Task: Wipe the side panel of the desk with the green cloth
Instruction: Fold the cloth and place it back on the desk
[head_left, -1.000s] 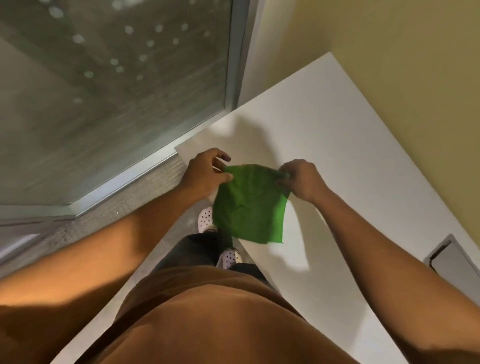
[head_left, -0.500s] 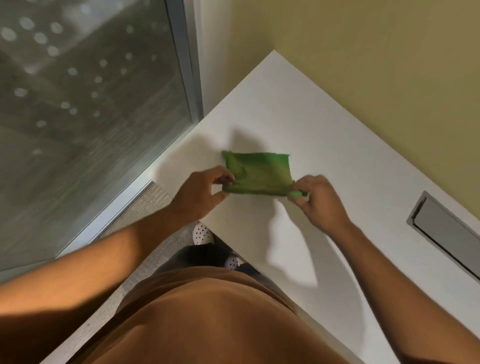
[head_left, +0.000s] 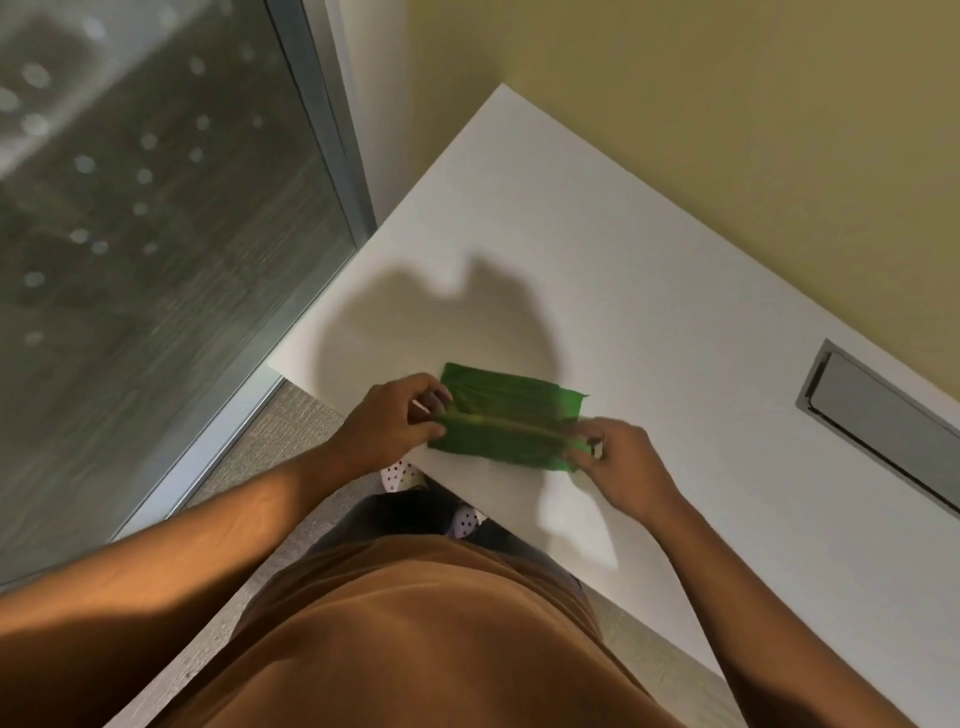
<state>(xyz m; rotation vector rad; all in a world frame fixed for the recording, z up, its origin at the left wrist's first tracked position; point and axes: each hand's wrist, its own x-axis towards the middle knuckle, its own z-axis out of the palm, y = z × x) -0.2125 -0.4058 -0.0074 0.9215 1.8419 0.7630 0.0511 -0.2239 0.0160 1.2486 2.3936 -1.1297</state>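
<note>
The green cloth (head_left: 506, 410) lies folded over on the white desk top (head_left: 649, 291), near the desk's front left corner. My left hand (head_left: 387, 426) pinches the cloth's left end along the fold. At the right end of the same fold, my right hand (head_left: 618, 460) pinches the cloth. Both hands rest close to the desk's front edge. The desk's side panel is hidden below the top.
A grey metal cable flap (head_left: 883, 421) is set into the desk at the right. A glass wall with a metal frame (head_left: 332, 135) stands at the left, a yellow wall (head_left: 727, 104) behind the desk. Grey carpet (head_left: 270, 447) and my spotted shoes (head_left: 400, 475) lie below.
The cloth hung open between my hands in front of the desk; it has since been brought over the desk top, folded in half and laid down. The view shifted right.
</note>
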